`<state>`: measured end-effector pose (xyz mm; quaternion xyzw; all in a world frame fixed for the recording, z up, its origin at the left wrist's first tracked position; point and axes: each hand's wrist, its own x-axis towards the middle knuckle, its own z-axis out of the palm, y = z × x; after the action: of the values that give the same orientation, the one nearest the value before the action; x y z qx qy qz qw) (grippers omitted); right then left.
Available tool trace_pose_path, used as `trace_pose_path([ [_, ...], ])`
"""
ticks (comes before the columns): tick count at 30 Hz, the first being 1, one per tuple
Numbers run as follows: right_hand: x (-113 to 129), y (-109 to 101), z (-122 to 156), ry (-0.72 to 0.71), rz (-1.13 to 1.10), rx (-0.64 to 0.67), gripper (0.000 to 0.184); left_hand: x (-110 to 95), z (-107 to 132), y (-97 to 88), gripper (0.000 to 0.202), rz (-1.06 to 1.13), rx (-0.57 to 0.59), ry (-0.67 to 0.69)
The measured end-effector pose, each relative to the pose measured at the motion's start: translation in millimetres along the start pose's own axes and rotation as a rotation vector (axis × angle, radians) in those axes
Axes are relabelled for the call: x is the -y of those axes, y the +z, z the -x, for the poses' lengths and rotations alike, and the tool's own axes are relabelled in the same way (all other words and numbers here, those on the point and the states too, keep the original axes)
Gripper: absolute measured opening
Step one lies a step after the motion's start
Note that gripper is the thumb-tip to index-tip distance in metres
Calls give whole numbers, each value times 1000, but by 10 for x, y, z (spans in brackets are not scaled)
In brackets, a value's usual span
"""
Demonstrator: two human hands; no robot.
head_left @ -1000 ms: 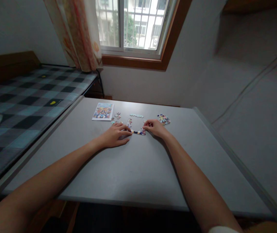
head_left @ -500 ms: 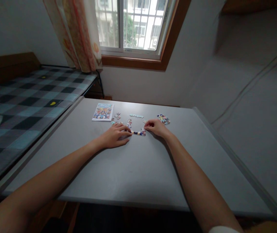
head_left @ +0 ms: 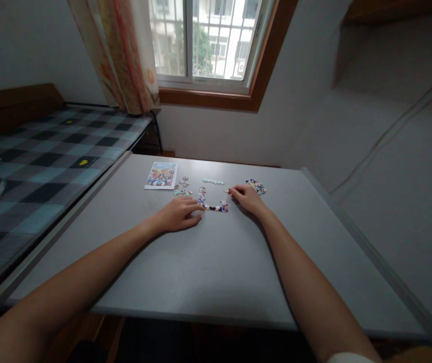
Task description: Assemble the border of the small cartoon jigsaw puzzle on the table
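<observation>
A partly joined jigsaw puzzle (head_left: 213, 208) lies on the table as a U-shaped border: a bottom row with a short column rising at each end. My left hand (head_left: 180, 214) rests flat with fingers stretched out, its fingertips touching the lower left corner of the border. On the other side, my right hand (head_left: 249, 198) has thumb and forefinger pinched together at the edge of a small loose puzzle piece (head_left: 226, 190), just above the right column. A separate joined strip of pale blue pieces (head_left: 213, 181) lies farther back.
Loose pieces (head_left: 183, 181) are scattered left of the border, and a heap of pieces (head_left: 257, 186) sits behind my right hand. A printed picture sheet (head_left: 161, 175) lies at the back left of the white table (head_left: 201, 272). A checked bed (head_left: 60, 146) stands to the left.
My right hand has moved up and slightly right, from the right column to the loose piece. My left hand has drawn back a little left, uncovering more of the border's corner.
</observation>
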<state>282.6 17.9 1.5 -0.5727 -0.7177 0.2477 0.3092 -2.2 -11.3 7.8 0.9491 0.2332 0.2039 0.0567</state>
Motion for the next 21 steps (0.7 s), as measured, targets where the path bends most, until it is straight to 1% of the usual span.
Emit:
trace_pose_path([
  [2,0,4,4,0,12,-23,37,1,4,17,31,10,12,-25],
  [5,11,7,15,-12,21,-39,34,5,16,47,30,7,-1,-63],
  [9,20,7,23,-13,16,-40,32,18,31,69,29,30,1,-57],
  [18,42,11,25,-7,29,-32,30,19,34,53,27,26,1,-76],
  [21,34,17,27,-14,14,-63,29,20,33,58,27,26,-11,-64],
])
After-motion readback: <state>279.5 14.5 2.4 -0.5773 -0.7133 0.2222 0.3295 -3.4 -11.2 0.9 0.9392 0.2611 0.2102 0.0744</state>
